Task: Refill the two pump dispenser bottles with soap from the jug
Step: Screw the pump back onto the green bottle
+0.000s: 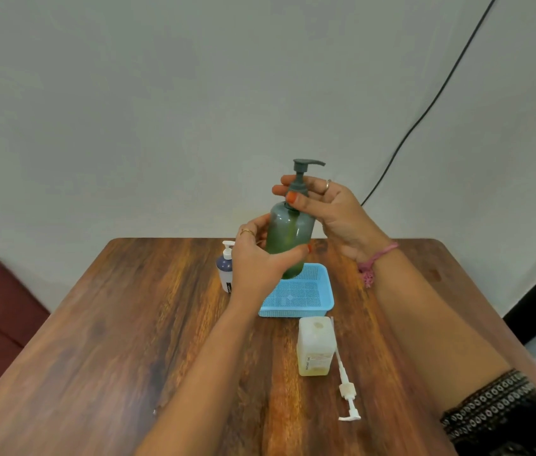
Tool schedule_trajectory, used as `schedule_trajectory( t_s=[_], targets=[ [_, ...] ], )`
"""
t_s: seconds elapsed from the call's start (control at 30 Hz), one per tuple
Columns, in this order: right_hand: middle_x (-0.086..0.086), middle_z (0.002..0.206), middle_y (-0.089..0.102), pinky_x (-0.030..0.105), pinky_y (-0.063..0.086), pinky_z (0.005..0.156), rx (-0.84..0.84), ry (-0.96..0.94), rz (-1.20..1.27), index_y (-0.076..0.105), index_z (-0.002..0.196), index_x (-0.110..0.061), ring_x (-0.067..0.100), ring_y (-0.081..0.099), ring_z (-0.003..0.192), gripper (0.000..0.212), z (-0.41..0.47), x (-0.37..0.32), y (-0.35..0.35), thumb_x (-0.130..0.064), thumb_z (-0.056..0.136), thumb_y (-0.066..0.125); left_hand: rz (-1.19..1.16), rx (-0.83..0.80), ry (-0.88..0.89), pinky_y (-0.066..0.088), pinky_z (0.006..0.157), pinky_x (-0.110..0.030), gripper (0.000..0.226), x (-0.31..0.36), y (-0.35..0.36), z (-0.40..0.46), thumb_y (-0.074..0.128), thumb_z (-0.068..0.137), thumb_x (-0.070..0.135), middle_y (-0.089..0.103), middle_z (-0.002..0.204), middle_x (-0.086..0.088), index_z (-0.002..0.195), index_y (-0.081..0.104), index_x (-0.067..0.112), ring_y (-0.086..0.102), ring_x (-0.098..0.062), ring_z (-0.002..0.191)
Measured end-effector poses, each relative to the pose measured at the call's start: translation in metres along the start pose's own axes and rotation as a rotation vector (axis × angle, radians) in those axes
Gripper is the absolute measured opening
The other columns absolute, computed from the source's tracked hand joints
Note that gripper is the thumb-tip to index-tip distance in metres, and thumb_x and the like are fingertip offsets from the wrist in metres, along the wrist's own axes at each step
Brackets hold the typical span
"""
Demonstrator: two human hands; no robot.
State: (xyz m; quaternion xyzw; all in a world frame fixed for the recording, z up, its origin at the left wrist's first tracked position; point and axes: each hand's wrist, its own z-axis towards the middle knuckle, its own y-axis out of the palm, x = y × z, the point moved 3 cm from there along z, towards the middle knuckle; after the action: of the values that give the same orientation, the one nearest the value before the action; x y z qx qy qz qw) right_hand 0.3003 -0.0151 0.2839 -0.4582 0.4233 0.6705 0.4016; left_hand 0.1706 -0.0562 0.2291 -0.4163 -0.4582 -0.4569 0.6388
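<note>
— How far along does it look?
— Nearest, a loose white pump [347, 390] lies beside the pale jug [315, 346], already uncapped. Filling looks unfinished.
— And further back?
— Above the blue basket [299, 296], the left hand [260, 258] grips the green bottle [289, 238]; the right hand [329, 205] pinches its grey pump collar. The small blue bottle [225, 268] stands capped behind.

A plain room — wooden table [128, 324] against bare wall [161, 110].
</note>
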Motion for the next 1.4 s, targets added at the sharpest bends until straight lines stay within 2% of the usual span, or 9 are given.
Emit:
schedule_trajectory(
  t_s=[0.13,0.23,0.57,0.8,0.87,1.0,1.07,1.2,1.4],
  targets=[
    [0.008,0.102,0.075,0.022,0.057,0.075,0.145,-0.035,0.001,0.067,0.110,-0.002,0.013,0.072,0.091,0.032,-0.002,0.002,0.008,0.002,0.079,0.074,-0.043,0.019,-0.032,0.048,0.066,-0.005,0.067,-0.002,-0.001,0.001,0.089,0.066,0.014,0.059,0.109,0.015,0.120,0.051,0.024,0.059,0.003,0.095],
    [0.008,0.104,0.074,0.021,0.056,0.075,0.139,-0.022,-0.008,0.067,0.111,-0.002,0.012,0.072,0.091,0.033,-0.004,0.003,0.010,0.002,0.079,0.074,-0.030,0.026,-0.034,0.048,0.066,-0.004,0.068,-0.003,-0.002,0.000,0.089,0.065,0.015,0.059,0.110,0.013,0.121,0.051,0.023,0.058,0.003,0.095],
    [0.009,0.125,0.066,0.028,0.049,0.099,-0.255,-0.040,-0.182,0.058,0.124,-0.009,0.020,0.061,0.120,0.029,0.008,-0.007,-0.014,-0.006,0.096,0.051,-0.012,-0.050,-0.039,0.047,0.064,-0.003,0.067,0.004,-0.002,-0.002,0.088,0.066,0.017,0.059,0.110,0.018,0.122,0.053,0.025,0.058,0.003,0.096],
    [0.005,0.136,0.058,0.032,0.042,0.107,-0.398,-0.037,-0.168,0.045,0.135,-0.008,0.021,0.049,0.133,0.038,0.008,-0.010,-0.019,-0.013,0.098,0.044,-0.021,-0.107,-0.060,0.049,0.064,-0.005,0.071,0.006,-0.003,-0.001,0.089,0.066,0.019,0.062,0.112,0.015,0.128,0.055,0.023,0.060,0.001,0.098],
    [0.002,0.134,0.058,0.030,0.042,0.107,-0.350,-0.038,-0.225,0.048,0.133,-0.012,0.016,0.052,0.130,0.039,0.008,-0.012,-0.020,-0.017,0.095,0.052,-0.030,-0.098,-0.063,0.052,0.068,-0.009,0.072,0.005,-0.004,-0.001,0.089,0.065,0.019,0.063,0.115,0.012,0.129,0.055,0.022,0.061,-0.002,0.101],
    [-0.004,0.098,0.068,0.021,0.052,0.084,-0.067,-0.113,-0.294,0.061,0.107,-0.017,0.005,0.067,0.092,0.030,0.014,-0.013,-0.020,-0.009,0.080,0.071,-0.024,-0.079,-0.054,0.052,0.068,-0.009,0.073,0.004,-0.004,-0.002,0.089,0.065,0.019,0.061,0.117,0.012,0.128,0.053,0.024,0.060,-0.001,0.101],
    [-0.004,0.098,0.071,0.021,0.052,0.086,-0.106,-0.134,-0.275,0.062,0.109,-0.014,0.008,0.068,0.095,0.028,0.014,-0.013,-0.022,-0.003,0.084,0.067,-0.045,-0.066,-0.071,0.054,0.070,-0.012,0.074,0.003,-0.005,-0.002,0.089,0.065,0.019,0.061,0.118,0.010,0.130,0.054,0.021,0.060,-0.002,0.102],
    [0.009,0.129,0.062,0.026,0.045,0.101,-0.303,-0.096,-0.222,0.047,0.135,-0.007,0.018,0.057,0.123,0.045,0.010,-0.017,-0.025,-0.003,0.091,0.055,-0.039,-0.057,-0.070,0.052,0.068,-0.010,0.074,0.003,-0.006,-0.002,0.089,0.065,0.019,0.060,0.116,0.013,0.130,0.053,0.023,0.059,0.000,0.101],
    [-0.006,0.110,0.070,0.021,0.050,0.090,-0.190,-0.070,-0.271,0.060,0.119,-0.014,0.009,0.066,0.106,0.036,0.012,-0.015,-0.020,-0.005,0.085,0.064,-0.052,-0.062,-0.068,0.053,0.069,-0.011,0.073,0.004,-0.006,-0.003,0.089,0.065,0.019,0.061,0.116,0.012,0.129,0.054,0.023,0.060,-0.001,0.101]
  ],
)
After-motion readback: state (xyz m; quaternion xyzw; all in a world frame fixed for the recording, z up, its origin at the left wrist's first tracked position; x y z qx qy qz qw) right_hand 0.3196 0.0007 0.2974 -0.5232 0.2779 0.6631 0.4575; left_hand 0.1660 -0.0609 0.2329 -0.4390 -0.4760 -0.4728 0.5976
